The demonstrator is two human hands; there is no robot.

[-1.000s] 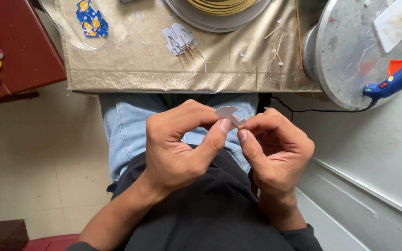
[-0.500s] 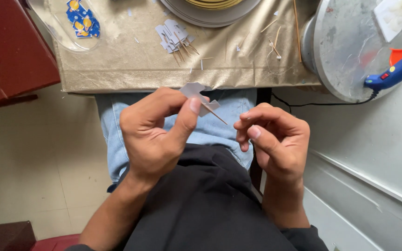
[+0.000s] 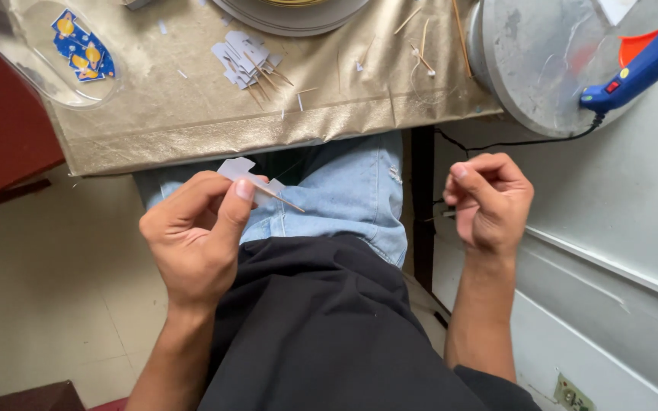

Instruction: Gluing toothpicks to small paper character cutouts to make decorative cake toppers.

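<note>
Item 1. Left hand [image 3: 196,236], at 9 o'clock of the lap, over the black shirt [image 3: 321,327] and jeans [image 3: 344,202]. Fingers curled in, thumb pressed against forefinger, pinching a small paper flag on a stick [image 3: 257,183]; the grey-white paper sits at the top of the grip and the thin wooden stick juts out toward 4 o'clock. Wrist bent, palm turned partly toward the body.

Item 2. Right hand [image 3: 489,202], at 3 o'clock, well apart from the left. Fingers loosely folded toward the palm, thumb uppermost. A thin sliver shows by the fingers at its left edge; whether it is held cannot be told.

Item 3. Table with gold cloth [image 3: 192,122], at 12 o'clock beyond the knees. On it:
- a pile of finished paper flags [image 3: 247,59] with sticks, near the far middle;
- loose sticks [image 3: 424,38] and paper scraps toward 1 o'clock;
- a clear dish [image 3: 36,72] at 10 o'clock, holding blue and yellow stickers [image 3: 81,47];
- the rim of a round tray [image 3: 298,14] at the far edge.

Item 4. Round metal lid [image 3: 542,68] at 2 o'clock, with a blue glue gun [image 3: 641,65] resting on it, cord trailing down.

Progress, judged: several flags lie done in the pile; the one in hand looks assembled but not yet set with them; spare sticks suggest more remain.
</note>
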